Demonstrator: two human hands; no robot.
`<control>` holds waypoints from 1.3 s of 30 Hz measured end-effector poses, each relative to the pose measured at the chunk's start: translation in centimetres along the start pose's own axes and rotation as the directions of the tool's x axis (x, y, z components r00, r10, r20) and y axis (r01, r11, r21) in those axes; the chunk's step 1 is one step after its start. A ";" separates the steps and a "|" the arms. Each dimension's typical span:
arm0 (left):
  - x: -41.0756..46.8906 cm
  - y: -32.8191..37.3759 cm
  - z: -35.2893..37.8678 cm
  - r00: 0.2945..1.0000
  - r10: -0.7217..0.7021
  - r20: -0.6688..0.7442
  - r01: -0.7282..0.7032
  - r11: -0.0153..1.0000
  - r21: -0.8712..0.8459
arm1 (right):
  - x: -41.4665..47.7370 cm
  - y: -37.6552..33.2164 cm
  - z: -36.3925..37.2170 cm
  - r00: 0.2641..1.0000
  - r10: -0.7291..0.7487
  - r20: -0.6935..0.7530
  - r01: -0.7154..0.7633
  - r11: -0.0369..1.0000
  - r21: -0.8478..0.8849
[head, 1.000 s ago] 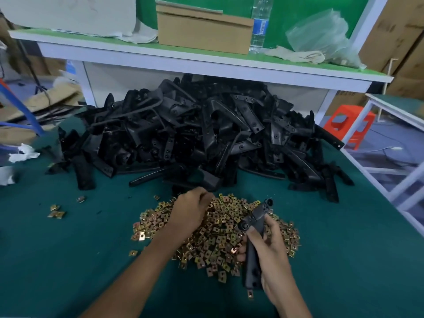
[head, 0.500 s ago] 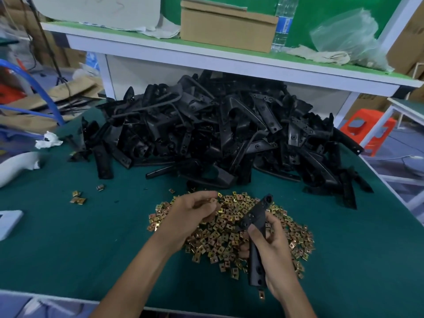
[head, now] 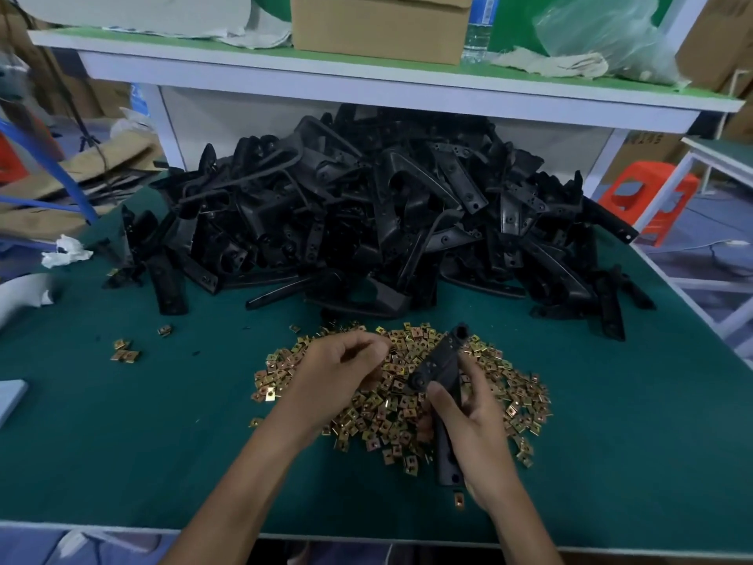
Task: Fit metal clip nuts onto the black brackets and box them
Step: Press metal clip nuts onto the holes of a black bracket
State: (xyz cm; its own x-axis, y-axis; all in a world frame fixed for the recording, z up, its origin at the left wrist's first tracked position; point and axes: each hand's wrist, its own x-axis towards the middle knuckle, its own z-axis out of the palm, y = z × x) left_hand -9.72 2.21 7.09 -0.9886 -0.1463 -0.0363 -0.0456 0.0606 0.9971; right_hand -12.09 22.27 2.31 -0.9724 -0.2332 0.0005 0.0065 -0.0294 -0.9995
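My right hand [head: 468, 430] grips a long black bracket [head: 442, 369] that points up and away over a heap of brass-coloured clip nuts [head: 505, 397] on the green table. One clip nut [head: 459, 500] sits on the bracket's near end, below my palm. My left hand [head: 338, 373] hovers over the heap's left side with its fingers curled; what they pinch is hidden. A big pile of black brackets [head: 387, 214] fills the table's far half.
A few stray clip nuts [head: 126, 352] lie to the left. A white shelf [head: 366, 83] above the pile carries a cardboard box [head: 381, 26], a water bottle [head: 481, 22] and a plastic bag [head: 603, 34]. An orange stool [head: 648, 193] stands off the table's right edge [head: 692, 316].
My left hand has lifted out of the clip nut heap and curled its fingers. The right hand keeps its hold on the bracket. The camera has moved back.
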 end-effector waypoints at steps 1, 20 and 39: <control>0.0 0.1 -0.1 1.000 0.005 0.020 -0.006 1.000 0.018 | 0.0 0.0 0.0 1.000 -0.002 -0.001 0.002 1.000 0.003; 0.1 1.2 2.3 1.000 0.023 0.015 -0.024 0.999 0.033 | 0.5 0.8 0.0 0.999 -0.048 0.002 0.048 0.997 -0.064; -1.9 0.5 4.4 0.961 0.241 -0.137 -0.149 0.867 0.476 | 0.2 0.2 0.4 0.999 -0.031 -0.028 0.029 0.998 -0.062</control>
State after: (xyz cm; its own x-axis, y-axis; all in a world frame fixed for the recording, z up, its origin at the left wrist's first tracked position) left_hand -8.46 6.91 7.36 -0.9412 -0.2613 0.2142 0.0395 0.5445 0.8378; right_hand -12.22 21.87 2.11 -0.9782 -0.2053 0.0302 -0.0359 0.0241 -0.9991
